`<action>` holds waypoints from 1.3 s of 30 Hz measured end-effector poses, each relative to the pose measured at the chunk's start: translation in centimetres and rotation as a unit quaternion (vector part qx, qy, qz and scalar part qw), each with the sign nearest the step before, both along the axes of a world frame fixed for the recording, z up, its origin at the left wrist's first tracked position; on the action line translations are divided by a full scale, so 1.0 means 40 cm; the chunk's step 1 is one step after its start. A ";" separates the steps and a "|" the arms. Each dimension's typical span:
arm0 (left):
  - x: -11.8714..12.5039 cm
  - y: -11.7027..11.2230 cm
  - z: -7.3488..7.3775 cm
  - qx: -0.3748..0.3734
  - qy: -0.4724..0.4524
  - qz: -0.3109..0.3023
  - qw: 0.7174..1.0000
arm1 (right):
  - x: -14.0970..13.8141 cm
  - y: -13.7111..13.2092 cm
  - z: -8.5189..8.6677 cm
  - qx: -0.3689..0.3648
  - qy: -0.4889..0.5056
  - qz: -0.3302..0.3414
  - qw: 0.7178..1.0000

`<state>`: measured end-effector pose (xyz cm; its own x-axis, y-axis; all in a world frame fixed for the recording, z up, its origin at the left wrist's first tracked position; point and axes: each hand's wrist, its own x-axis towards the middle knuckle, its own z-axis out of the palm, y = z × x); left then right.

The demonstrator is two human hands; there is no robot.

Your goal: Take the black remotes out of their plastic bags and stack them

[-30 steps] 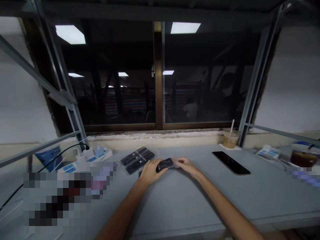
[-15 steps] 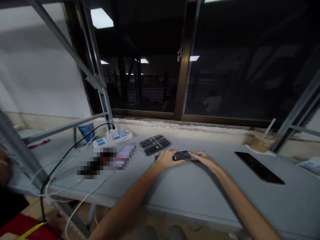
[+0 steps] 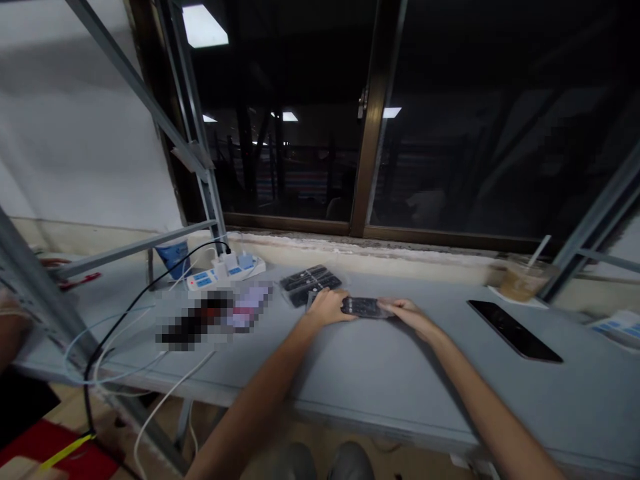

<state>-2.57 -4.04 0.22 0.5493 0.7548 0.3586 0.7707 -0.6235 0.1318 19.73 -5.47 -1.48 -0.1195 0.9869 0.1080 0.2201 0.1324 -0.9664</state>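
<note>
Small black remote [image 3: 361,307], flat, keypad up

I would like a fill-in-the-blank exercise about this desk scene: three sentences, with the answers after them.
1. The left hand and the right hand hold ____ small black device between them.
2. The dark phone lies flat on the grey table, to the ____ of the right hand.
3. The power strip lies to the ____ of the left hand.
Answers: one; right; left.
</note>
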 end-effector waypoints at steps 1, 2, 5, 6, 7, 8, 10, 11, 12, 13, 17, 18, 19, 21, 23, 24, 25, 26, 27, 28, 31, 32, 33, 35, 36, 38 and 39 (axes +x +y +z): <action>-0.004 0.003 0.002 0.009 -0.001 0.002 1.000 | 0.003 0.001 0.001 0.002 0.005 -0.003 1.000; -0.009 0.005 0.005 0.016 -0.003 0.005 1.000 | 0.006 0.002 0.001 0.004 0.011 -0.009 1.000; -0.023 0.007 0.011 0.030 -0.015 0.027 0.999 | 0.017 0.008 -0.002 0.011 0.037 -0.063 0.997; -0.028 0.006 0.012 0.034 -0.026 0.038 0.998 | 0.021 0.010 -0.003 0.012 0.046 -0.092 0.995; -0.032 0.006 0.013 0.039 -0.034 0.043 0.998 | 0.023 0.013 -0.005 0.011 0.060 -0.123 0.991; -0.035 0.005 0.014 0.040 -0.038 0.046 0.997 | 0.024 0.016 -0.007 0.006 0.078 -0.154 0.985; -0.039 0.005 0.015 0.030 -0.046 0.052 0.997 | 0.024 0.023 -0.009 -0.017 0.137 -0.205 0.969; -0.040 0.005 0.015 0.021 -0.049 0.057 0.997 | 0.023 0.027 -0.010 -0.024 0.155 -0.221 0.963; -0.040 0.006 0.015 0.015 -0.051 0.060 0.997 | 0.023 0.031 -0.011 -0.026 0.169 -0.233 0.957; -0.040 0.007 0.015 0.012 -0.055 0.061 0.997 | 0.024 0.037 -0.012 -0.026 0.181 -0.249 0.951; -0.041 0.013 0.017 0.025 -0.073 0.068 0.995 | 0.046 0.055 -0.018 -0.021 0.216 -0.327 0.920; -0.041 0.014 0.019 0.033 -0.077 0.080 0.993 | 0.054 0.058 -0.020 -0.020 0.222 -0.344 0.912; -0.041 0.014 0.020 0.042 -0.083 0.096 0.991 | 0.062 0.061 -0.022 -0.019 0.227 -0.358 0.906; -0.043 0.014 0.023 0.062 -0.109 0.139 0.982 | 0.073 0.064 -0.026 -0.016 0.234 -0.375 0.897; -0.044 0.013 0.025 0.077 -0.152 0.178 0.969 | 0.073 0.065 -0.029 -0.015 0.235 -0.376 0.896; -0.045 0.012 0.026 0.081 -0.173 0.188 0.963 | 0.069 0.065 -0.029 -0.016 0.234 -0.370 0.899; -0.045 0.012 0.025 0.083 -0.188 0.191 0.960 | 0.061 0.065 -0.029 -0.018 0.232 -0.361 0.903; -0.044 0.012 0.024 0.086 -0.196 0.187 0.959 | 0.052 0.064 -0.028 -0.021 0.227 -0.348 0.909; -0.041 0.012 0.022 0.090 -0.198 0.178 0.960 | 0.040 0.063 -0.028 -0.026 0.221 -0.333 0.916; -0.038 0.011 0.020 0.094 -0.194 0.167 0.962 | 0.028 0.061 -0.027 -0.030 0.213 -0.315 0.924; -0.022 0.007 0.009 0.093 -0.160 0.135 0.973 | -0.008 0.051 -0.027 -0.037 0.173 -0.253 0.951; -0.015 0.005 0.005 0.088 -0.144 0.124 0.978 | -0.017 0.048 -0.028 -0.036 0.155 -0.234 0.959; -0.010 0.003 0.001 0.078 -0.128 0.111 0.982 | -0.025 0.044 -0.028 -0.033 0.134 -0.218 0.966; 0.000 0.000 -0.006 0.052 -0.104 0.091 0.989 | -0.033 0.038 -0.029 -0.019 0.087 -0.195 0.977; 0.002 0.000 -0.009 0.039 -0.096 0.085 0.991 | -0.034 0.036 -0.030 -0.009 0.062 -0.187 0.980; 0.004 0.002 -0.011 0.021 -0.081 0.083 0.993 | -0.033 0.035 -0.032 0.016 0.014 -0.175 0.984; 0.002 0.004 -0.010 0.022 -0.076 0.086 0.993 | -0.032 0.035 -0.034 0.029 -0.007 -0.169 0.985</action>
<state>-2.48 -3.87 -0.19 0.3502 0.8149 0.4618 0.8401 -0.4914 0.2299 18.45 -4.06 -2.86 0.2129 0.9629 0.1656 0.2734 0.1040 -0.9563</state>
